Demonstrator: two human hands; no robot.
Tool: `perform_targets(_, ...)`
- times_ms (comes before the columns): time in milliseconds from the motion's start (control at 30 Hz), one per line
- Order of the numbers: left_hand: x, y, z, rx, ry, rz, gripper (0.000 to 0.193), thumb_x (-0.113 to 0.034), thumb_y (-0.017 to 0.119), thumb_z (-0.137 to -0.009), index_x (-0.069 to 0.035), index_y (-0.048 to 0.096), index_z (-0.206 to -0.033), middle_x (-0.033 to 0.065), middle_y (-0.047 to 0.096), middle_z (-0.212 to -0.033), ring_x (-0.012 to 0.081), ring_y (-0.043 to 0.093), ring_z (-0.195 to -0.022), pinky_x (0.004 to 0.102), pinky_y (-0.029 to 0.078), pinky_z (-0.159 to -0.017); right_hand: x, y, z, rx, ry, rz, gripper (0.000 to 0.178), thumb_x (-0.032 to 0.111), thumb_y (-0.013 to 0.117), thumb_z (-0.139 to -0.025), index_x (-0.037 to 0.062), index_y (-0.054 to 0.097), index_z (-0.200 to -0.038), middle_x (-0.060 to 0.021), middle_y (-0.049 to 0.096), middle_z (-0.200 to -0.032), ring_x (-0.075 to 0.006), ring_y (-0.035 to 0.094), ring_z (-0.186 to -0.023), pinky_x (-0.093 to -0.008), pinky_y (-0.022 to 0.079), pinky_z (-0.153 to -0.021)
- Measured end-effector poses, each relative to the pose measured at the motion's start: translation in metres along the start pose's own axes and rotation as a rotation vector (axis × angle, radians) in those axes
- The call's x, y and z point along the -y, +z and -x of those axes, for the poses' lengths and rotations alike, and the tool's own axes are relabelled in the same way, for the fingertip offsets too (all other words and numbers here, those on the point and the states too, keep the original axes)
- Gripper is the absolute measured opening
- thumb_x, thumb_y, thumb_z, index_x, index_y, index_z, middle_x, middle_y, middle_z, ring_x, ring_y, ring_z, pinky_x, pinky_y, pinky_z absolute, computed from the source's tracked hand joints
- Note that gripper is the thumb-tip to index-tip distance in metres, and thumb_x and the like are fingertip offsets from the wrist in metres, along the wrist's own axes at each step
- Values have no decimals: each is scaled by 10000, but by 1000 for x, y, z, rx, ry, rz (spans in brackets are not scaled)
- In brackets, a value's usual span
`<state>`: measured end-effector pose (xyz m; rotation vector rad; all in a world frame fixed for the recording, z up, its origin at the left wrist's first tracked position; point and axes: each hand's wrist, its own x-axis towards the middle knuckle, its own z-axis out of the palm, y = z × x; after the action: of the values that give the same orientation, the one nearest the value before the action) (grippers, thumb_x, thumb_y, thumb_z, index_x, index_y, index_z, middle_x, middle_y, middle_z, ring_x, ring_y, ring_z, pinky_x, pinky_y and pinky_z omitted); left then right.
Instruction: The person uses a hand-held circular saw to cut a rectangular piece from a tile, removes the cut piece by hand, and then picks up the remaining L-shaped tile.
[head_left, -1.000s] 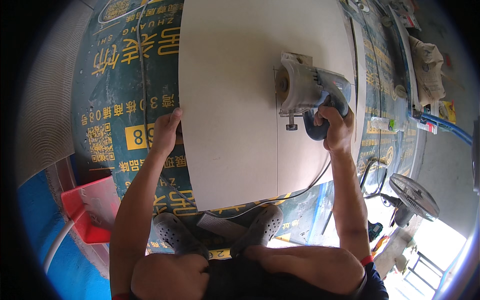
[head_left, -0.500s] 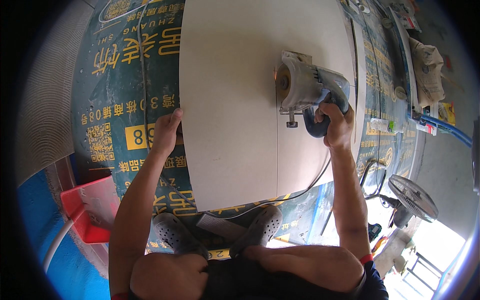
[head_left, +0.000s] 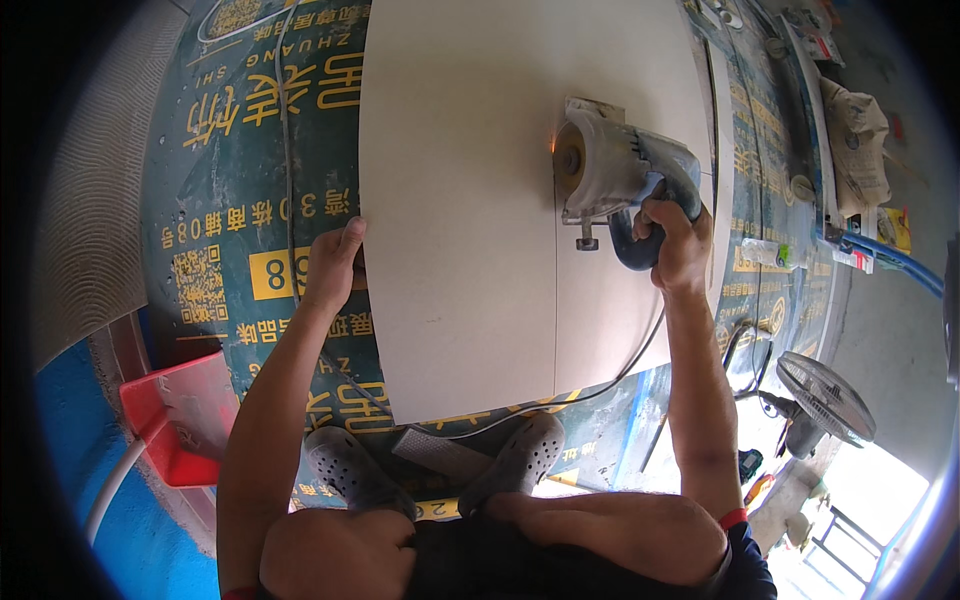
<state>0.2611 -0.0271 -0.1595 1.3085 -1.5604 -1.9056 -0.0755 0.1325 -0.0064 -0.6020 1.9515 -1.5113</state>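
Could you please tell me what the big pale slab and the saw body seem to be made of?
Pale slab: likely ceramic tile or stone, matte beige, with a thin straight cut line. Saw body: apparently dusty grey metal, with a darker, probably plastic handle.

The floor [head_left: 905, 330] is grey concrete, largely covered by a dark green printed sheet [head_left: 215, 190] with yellow lettering. On the sheet lies 1 large pale tile [head_left: 460, 230], flat. A small fan [head_left: 825, 395] stands on the bare floor at right; a red dustpan [head_left: 175, 415] lies at left.
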Motion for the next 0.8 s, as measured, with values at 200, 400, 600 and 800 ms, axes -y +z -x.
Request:
perform_targets(200,3,1,0,-4,-12,22,621,-566,503,-940,22,643,-794,26,610,-681,72,574,-571,227,512,-506,-2,0,-3,-3,7,-29,52,37,547,-724,3,583,-707,-75,528,-585,-166,494,-503,-295,427,-505)
perform_targets(400,6,0,-1,-35,51,-35,650,-587,497,-937,13,620,-720,10,587,-664,62,504,-599,236,430,-552,-3,0,-5,12,6,-32,64,46,547,-725,-4,584,-743,-81,516,-595,-175,487,-507,-302,439,-508)
perform_targets(600,5,1,-1,-39,21,-44,662,-588,497,-937,17,603,-691,5,570,-640,63,475,-613,247,397,-569,-2,0,-7,2,13,-35,68,57,558,-711,5,600,-720,-69,542,-591,-160,502,-499,-292,425,-498)
perform_targets(800,4,1,-1,-39,24,-37,652,-577,499,-943,10,590,-672,1,551,-629,60,451,-603,251,384,-560,-1,1,-9,-1,23,-44,68,59,556,-709,5,595,-699,-68,537,-584,-163,501,-498,-292,425,-499)
